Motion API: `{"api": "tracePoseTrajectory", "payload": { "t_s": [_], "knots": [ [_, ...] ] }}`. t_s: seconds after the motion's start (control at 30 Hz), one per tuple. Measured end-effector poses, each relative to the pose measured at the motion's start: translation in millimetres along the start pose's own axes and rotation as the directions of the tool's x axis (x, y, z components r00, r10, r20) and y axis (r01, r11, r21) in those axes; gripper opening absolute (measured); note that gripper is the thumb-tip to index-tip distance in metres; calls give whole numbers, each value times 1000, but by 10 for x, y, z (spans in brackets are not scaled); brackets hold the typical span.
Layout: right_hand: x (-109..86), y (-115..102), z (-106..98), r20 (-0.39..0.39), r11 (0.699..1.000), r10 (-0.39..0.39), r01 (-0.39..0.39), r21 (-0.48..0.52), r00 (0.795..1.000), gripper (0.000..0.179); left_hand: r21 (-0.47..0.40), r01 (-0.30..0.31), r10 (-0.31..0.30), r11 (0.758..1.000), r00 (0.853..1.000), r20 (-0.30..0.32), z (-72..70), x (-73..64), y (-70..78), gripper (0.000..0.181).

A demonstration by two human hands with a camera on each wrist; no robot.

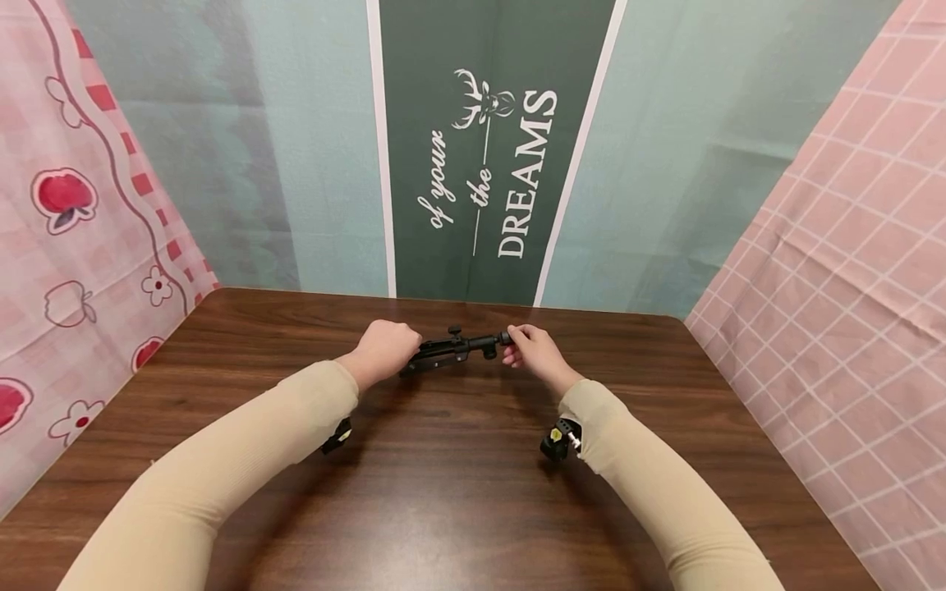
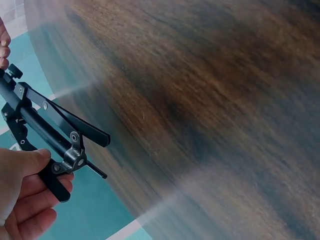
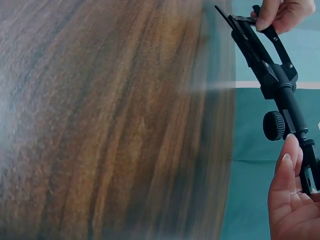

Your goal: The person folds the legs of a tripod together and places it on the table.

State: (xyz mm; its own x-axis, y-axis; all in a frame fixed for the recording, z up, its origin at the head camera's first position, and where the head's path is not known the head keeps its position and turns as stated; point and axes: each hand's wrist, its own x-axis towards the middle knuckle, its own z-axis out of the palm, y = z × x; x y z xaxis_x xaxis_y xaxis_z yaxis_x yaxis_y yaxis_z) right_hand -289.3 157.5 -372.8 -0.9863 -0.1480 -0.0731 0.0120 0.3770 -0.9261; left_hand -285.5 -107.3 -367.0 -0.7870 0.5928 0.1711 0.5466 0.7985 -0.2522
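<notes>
A black mini tripod [image 1: 461,348] is held lengthwise above the far part of the table by both hands. My left hand [image 1: 384,351] is at its leg end; in the left wrist view, thumb and fingers pinch one leg [image 2: 56,187], with another leg [image 2: 82,126] standing slightly away from the centre tube. At the opposite end, my right hand [image 1: 538,357] grips the tripod's head. The right wrist view shows a ribbed round knob [image 3: 273,125] on the side, just beyond the right fingertips. Part of the head is hidden by that hand.
Beneath the hands lies a dark wood-grain table [image 1: 443,476]. A green and teal cloth with lettering [image 1: 495,164] hangs behind its far edge. Pink patterned cloths flank it at left [image 1: 96,271] and right [image 1: 828,271]. Each wrist carries a small black camera [image 1: 556,443].
</notes>
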Motion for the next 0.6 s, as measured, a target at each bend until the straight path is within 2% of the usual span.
{"api": "tracePoseTrajectory", "payload": {
  "t_s": [0.3, 0.6],
  "knots": [
    [40, 138, 40, 5, 998, 33, -32, -60, 999, 37, 78, -32, 27, 996, 997, 70, 4, 63, 27, 26],
    [47, 220, 55, 25, 988, 52, -48, -144, 998, 39, 137, -72, 64, 988, 996, 57, 41, 71, 63, 27]
  ]
}}
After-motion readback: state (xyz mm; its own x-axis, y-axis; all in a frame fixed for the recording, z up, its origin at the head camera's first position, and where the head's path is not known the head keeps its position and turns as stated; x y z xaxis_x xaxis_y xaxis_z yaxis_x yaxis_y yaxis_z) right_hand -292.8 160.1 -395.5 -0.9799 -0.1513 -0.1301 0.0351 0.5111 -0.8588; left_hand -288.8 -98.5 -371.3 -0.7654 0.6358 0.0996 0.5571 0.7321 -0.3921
